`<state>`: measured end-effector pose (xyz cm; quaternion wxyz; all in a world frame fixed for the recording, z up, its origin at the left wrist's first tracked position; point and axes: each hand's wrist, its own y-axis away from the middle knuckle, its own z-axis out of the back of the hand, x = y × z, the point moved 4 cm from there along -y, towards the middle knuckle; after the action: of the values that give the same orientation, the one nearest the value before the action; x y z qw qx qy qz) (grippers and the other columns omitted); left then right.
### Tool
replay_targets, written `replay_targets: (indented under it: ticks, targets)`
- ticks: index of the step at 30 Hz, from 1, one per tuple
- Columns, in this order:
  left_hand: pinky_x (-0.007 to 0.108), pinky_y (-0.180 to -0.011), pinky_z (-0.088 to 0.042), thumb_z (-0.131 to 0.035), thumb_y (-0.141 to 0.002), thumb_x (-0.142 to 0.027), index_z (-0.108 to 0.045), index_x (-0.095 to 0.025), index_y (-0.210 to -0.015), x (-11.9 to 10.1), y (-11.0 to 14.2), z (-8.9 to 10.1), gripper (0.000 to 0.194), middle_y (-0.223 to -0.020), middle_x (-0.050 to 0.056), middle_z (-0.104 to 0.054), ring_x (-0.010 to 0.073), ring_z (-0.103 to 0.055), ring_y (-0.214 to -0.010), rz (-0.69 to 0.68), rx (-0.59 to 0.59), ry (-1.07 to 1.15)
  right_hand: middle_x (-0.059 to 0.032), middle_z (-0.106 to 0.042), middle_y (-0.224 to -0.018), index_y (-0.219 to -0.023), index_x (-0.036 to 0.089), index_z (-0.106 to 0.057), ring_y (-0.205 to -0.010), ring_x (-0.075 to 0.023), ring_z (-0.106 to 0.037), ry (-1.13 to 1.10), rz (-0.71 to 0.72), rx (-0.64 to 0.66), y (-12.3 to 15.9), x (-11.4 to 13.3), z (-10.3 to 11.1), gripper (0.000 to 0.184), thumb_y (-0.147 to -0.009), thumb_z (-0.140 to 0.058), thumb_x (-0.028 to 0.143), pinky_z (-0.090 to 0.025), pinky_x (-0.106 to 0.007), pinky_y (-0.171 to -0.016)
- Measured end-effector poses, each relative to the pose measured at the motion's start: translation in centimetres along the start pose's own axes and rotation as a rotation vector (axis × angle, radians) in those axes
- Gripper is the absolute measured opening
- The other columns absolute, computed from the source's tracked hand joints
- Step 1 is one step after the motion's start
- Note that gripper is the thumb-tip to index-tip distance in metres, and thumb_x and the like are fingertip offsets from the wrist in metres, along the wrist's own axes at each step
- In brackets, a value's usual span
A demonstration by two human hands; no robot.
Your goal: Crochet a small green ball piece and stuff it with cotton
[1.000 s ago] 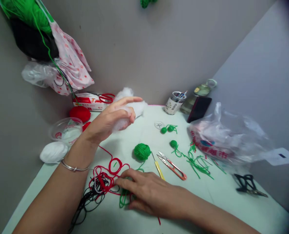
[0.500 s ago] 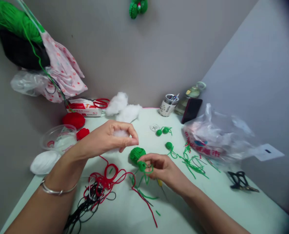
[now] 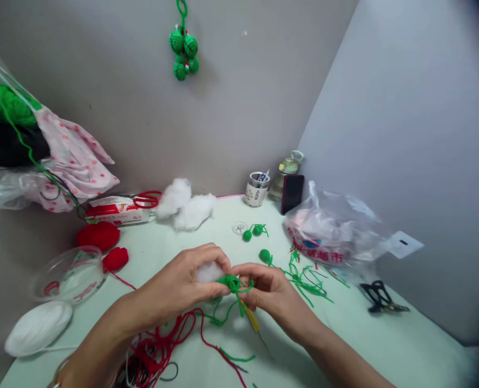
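Note:
My left hand (image 3: 180,283) is closed on a small tuft of white stuffing (image 3: 207,272) above the middle of the pale green table (image 3: 384,345). My right hand (image 3: 269,291) pinches a small green crochet piece (image 3: 233,283) with loose green tails hanging from it. The two hands meet, with stuffing and green piece touching. A yellow-handled tool (image 3: 252,319) lies on the table just under my right hand. Tangled red yarn (image 3: 158,345) and black yarn lie below my left wrist.
A pile of white stuffing (image 3: 185,205) lies at the back. Small green balls (image 3: 252,233), green yarn scraps (image 3: 307,277), a plastic bag (image 3: 332,231), black scissors (image 3: 380,299), a tin (image 3: 257,188), a phone (image 3: 292,193), red yarn balls (image 3: 98,236), a clear bowl (image 3: 67,272) and white yarn (image 3: 37,328) are around.
My left hand came back from the stuffing pile with a tuft. My right hand picked the green piece up from the table, and both hands came together. The view tilted up.

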<state>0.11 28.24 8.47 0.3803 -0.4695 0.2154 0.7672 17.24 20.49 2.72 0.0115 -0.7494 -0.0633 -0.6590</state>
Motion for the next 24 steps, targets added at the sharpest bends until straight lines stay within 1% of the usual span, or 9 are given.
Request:
replay_targets:
  ticks: [4,7,10,12,15,16,18,20,24]
  targets:
    - [0.029,-0.084,-0.043,-0.066,-0.087,-0.019,-0.068,-0.024,-0.089,-0.2,-0.1,-0.4,0.005,-0.101,-0.002,-0.066,0.0178,-0.061,-0.094,-0.038,0.022,-0.061,0.0042,-0.054,-0.070,-0.107,0.022,-0.080,-0.064,-0.0114,-0.046,0.097,0.001,-0.038,0.1,0.4,0.6,0.032,-0.082,-0.082,0.041,-0.035,-0.027,-0.061]
    - [0.029,-0.078,-0.042,-0.057,-0.086,-0.014,-0.064,-0.025,-0.094,0.3,0.0,-0.8,0.015,-0.096,-0.003,-0.068,0.0174,-0.060,-0.086,0.008,0.047,-0.136,0.0022,-0.056,-0.072,-0.091,0.021,-0.079,-0.066,-0.0127,-0.048,0.333,0.088,-0.100,0.2,1.1,1.2,0.012,-0.087,-0.074,0.031,-0.036,-0.029,-0.064]
    - [0.031,-0.072,-0.038,-0.054,-0.084,-0.014,-0.057,-0.024,-0.092,0.8,-0.1,-1.2,0.013,-0.086,-0.003,-0.065,0.0172,-0.056,-0.076,0.050,0.054,-0.295,-0.0020,-0.062,-0.082,-0.079,0.021,-0.075,-0.076,-0.0158,-0.055,0.491,0.217,-0.167,0.5,2.1,1.7,0.014,-0.091,-0.070,0.027,-0.041,-0.031,-0.071]
    - [0.032,-0.072,-0.036,-0.054,-0.085,-0.016,-0.053,-0.024,-0.089,1.1,-0.2,-1.2,0.008,-0.085,-0.003,-0.062,0.0173,-0.053,-0.075,0.039,0.040,-0.373,-0.0052,-0.067,-0.099,-0.080,0.022,-0.074,-0.092,-0.0188,-0.061,0.413,0.245,-0.150,0.8,2.6,1.8,0.017,-0.094,-0.070,0.030,-0.046,-0.032,-0.081]
    - [0.032,-0.074,-0.036,-0.055,-0.090,-0.021,-0.050,-0.024,-0.088,1.4,-0.5,-1.1,0.006,-0.090,-0.001,-0.060,0.0182,-0.053,-0.079,0.013,0.003,-0.388,-0.0069,-0.072,-0.114,-0.076,0.022,-0.070,-0.117,-0.0225,-0.062,0.105,0.277,-0.040,1.2,2.8,1.5,0.023,-0.093,-0.075,0.037,-0.047,-0.034,-0.099]
    - [0.032,-0.075,-0.037,-0.056,-0.091,-0.022,-0.050,-0.024,-0.088,1.5,-0.5,-1.0,0.007,-0.091,-0.001,-0.060,0.0185,-0.054,-0.080,0.005,-0.016,-0.374,-0.0066,-0.073,-0.110,-0.075,0.022,-0.068,-0.115,-0.0222,-0.065,-0.028,0.280,0.005,1.3,2.8,1.3,0.025,-0.092,-0.075,0.038,-0.049,-0.034,-0.097]
    - [0.032,-0.075,-0.038,-0.059,-0.092,-0.024,-0.051,-0.024,-0.088,1.5,-0.6,-0.9,0.009,-0.091,-0.001,-0.061,0.0183,-0.054,-0.080,-0.010,-0.060,-0.331,-0.0043,-0.074,-0.098,-0.075,0.022,-0.065,-0.090,-0.0184,-0.070,-0.274,0.255,0.089,1.3,2.6,0.9,0.025,-0.090,-0.075,0.038,-0.052,-0.030,-0.078]
    - [0.031,-0.072,-0.038,-0.062,-0.093,-0.026,-0.051,-0.024,-0.090,1.4,-0.7,-1.0,0.011,-0.089,-0.003,-0.060,0.0173,-0.053,-0.076,-0.012,-0.099,-0.283,-0.0015,-0.073,-0.098,-0.083,0.022,-0.064,-0.060,-0.0101,-0.063,-0.387,0.206,0.100,1.2,2.3,0.7,0.018,-0.088,-0.074,0.035,-0.044,-0.025,-0.057]
    - [0.032,-0.077,-0.042,-0.066,-0.091,-0.023,-0.056,-0.025,-0.106,0.9,-0.7,-1.7,0.018,-0.098,-0.001,-0.066,0.0180,-0.059,-0.082,-0.063,-0.162,-0.199,-0.0008,-0.072,-0.112,-0.110,0.025,-0.063,-0.046,-0.0022,-0.048,-0.166,0.099,-0.079,0.7,1.6,0.9,0.023,-0.094,-0.070,0.041,-0.032,-0.023,-0.050]
